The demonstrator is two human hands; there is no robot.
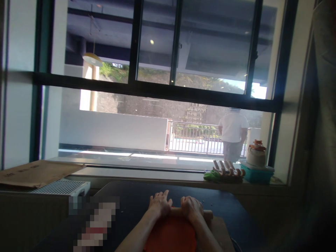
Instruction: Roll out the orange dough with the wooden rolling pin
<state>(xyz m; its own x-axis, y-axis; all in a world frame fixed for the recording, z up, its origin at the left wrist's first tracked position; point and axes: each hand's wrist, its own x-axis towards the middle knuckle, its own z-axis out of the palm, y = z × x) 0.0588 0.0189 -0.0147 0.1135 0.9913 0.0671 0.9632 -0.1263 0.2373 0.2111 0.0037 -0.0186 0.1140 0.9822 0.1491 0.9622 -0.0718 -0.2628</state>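
Note:
A pale wooden rolling pin point(176, 211) lies crosswise on the dark table, its right end point(209, 214) sticking out past my right hand. My left hand point(160, 204) rests over the pin's left end, its fingers stretched forward and spread. My right hand point(191, 206) is closed over the pin towards its right end, knuckles up. Below the pin, between my forearms, lies a smooth orange-red sheet point(172, 234); its material I cannot make out. Under it a brown board point(219, 229) shows on the right. My forearms cover the sheet's side edges.
The dark table point(131, 196) stands before a window. A brown paper bag point(39, 173) lies on a white radiator point(63, 187) at left. On the sill sit a wooden rack point(228, 168), a green item point(212, 175) and a teal box point(258, 174) bearing a jar point(256, 155). A person point(233, 131) stands outside.

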